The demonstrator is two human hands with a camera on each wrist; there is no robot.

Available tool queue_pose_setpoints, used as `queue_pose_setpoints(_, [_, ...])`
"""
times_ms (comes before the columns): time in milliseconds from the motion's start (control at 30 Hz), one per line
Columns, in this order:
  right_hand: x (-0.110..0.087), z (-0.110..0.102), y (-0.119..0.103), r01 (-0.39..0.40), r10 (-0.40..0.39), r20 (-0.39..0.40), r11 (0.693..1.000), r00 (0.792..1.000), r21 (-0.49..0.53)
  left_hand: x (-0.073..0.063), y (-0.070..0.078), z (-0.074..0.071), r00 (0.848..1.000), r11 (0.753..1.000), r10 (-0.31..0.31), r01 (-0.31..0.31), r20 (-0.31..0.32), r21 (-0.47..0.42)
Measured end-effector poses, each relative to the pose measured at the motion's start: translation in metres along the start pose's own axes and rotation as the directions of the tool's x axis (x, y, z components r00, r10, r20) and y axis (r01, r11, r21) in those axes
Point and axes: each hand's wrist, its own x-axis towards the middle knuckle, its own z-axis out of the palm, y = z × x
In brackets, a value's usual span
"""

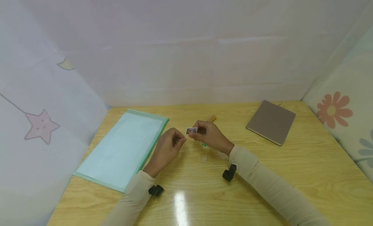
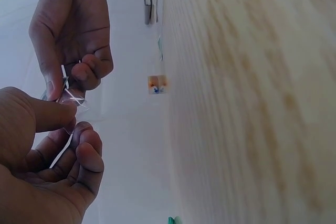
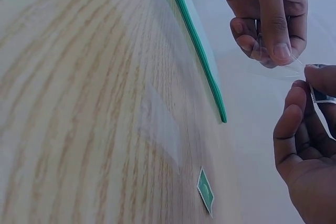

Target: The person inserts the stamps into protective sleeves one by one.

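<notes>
My right hand (image 1: 214,137) pinches a dark postage stamp (image 1: 191,130) with a white perforated border between thumb and fingers. Just left of it, my left hand (image 1: 166,148) pinches a small piece of clear plastic film (image 3: 290,72), seen best in the right wrist view. The two hands are held close together above the table, fingertips almost meeting at the film. A green stamp (image 3: 206,191) lies on the table, partly covered by my right hand in the head view. Near it lies a clear plastic piece (image 3: 160,124).
On the left lies a pale folder (image 1: 122,148) with green edges. A brown notebook (image 1: 271,122) lies at the back right. Behind my right hand an orange-brown object (image 1: 211,118) shows partly. Fabric walls (image 1: 186,64) bound the wooden table (image 1: 192,200).
</notes>
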Motion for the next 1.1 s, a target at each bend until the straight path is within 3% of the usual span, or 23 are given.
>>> queue_pose_setpoints(733, [-0.0013,-0.0043,-0.0050,-0.015,0.021,0.042,0.989,0.999,-0.147,0.0006,0.0010,-0.0001,0.999,1.000,0.014,-0.013,-0.030,0.019])
queue_pose_setpoints(1100, [0.0011,-0.0085,-0.0074,-0.023,0.040,0.043,0.936,0.998,-0.350,0.0010,-0.0015,0.0009,0.999,0.999,0.019,-0.018,-0.041,0.040])
